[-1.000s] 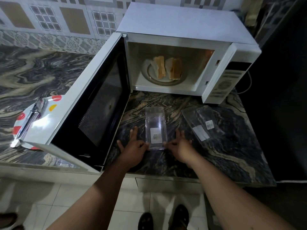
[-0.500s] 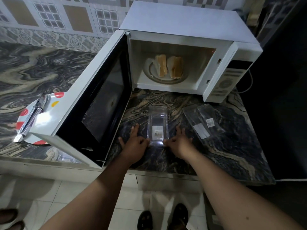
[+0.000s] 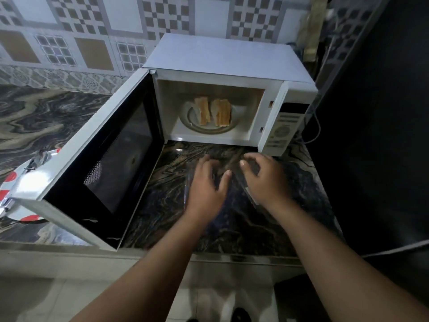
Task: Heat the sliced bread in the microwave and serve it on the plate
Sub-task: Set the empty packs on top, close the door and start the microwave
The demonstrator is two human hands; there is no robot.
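Note:
The white microwave (image 3: 220,59) stands at the back of the marble counter, its door (image 3: 111,154) swung wide to the left. Inside, two toasted bread slices (image 3: 204,111) (image 3: 222,112) lie side by side on the glass turntable (image 3: 209,129). My left hand (image 3: 206,182) and my right hand (image 3: 264,180) hover over the counter just in front of the cavity, both blurred, fingers apart, holding nothing. The white plate with red dots (image 3: 7,184) sits at the far left, mostly hidden behind the door.
A clear plastic tray (image 3: 186,191) lies under my left hand, and a second one with a label (image 3: 253,198) under my right wrist. A metal utensil (image 3: 39,156) rests on the plate. A power cable (image 3: 315,131) hangs right of the microwave. The counter edge (image 3: 209,254) runs below.
Both hands have let go of the clear tray's sides and moved forward over it toward the microwave. The view has tilted up, so the microwave sits lower in the picture.

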